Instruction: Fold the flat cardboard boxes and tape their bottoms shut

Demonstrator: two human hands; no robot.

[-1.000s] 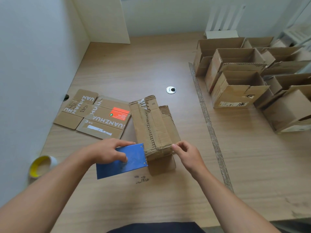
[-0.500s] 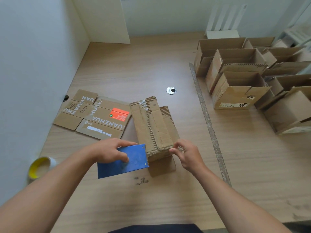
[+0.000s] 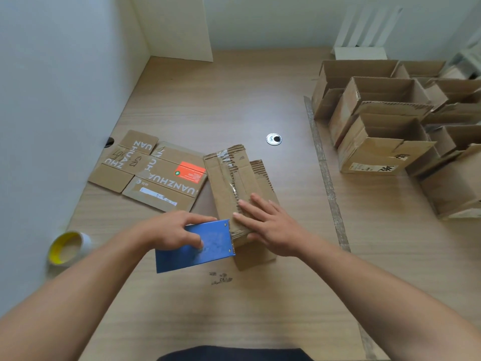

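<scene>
Right hand has flattened onto the box, left hand gripping the blue cutter at its nine o'clock.

Bare forearms, dark navy garment

Desk: pale wood grain.
Grommet: round, silver, well beyond the right hand.
Marks: dark scribbles, just nearer than the left hand.
Strip: worn, right of the right hand.
</scene>
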